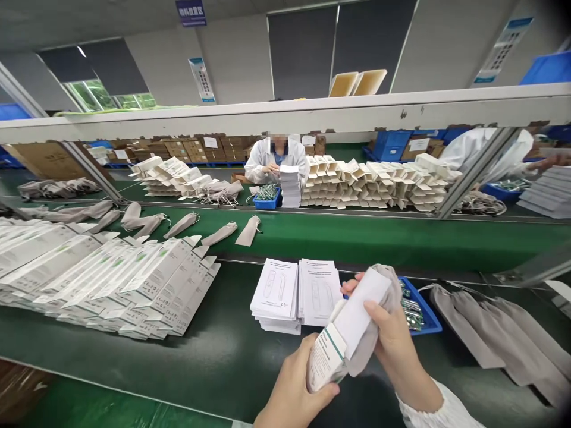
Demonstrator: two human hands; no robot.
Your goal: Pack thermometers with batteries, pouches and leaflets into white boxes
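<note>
My left hand (297,380) is wrapped round a small white carton (325,361) with a green stripe, tilted up and away from me. A folded white paper (362,310) and a grey fabric pouch (363,355) meet the carton's upper end; how far they reach inside is hidden. My right hand (395,336) grips the paper and pouch together, thumb on the paper. Behind them sit two stacks of printed booklets (275,288) (319,291). A blue tray (432,324) of small green-and-silver packets is partly covered by my right hand and the pouch.
Many white cartons (134,279) are piled on the left. Grey pouches (473,327) lie at the right, and more pouches (181,226) rest on the green belt (312,235). Opposite, a co-worker (276,157) sits behind stacked cartons (375,181). Slanted metal posts (477,175) support a long beam.
</note>
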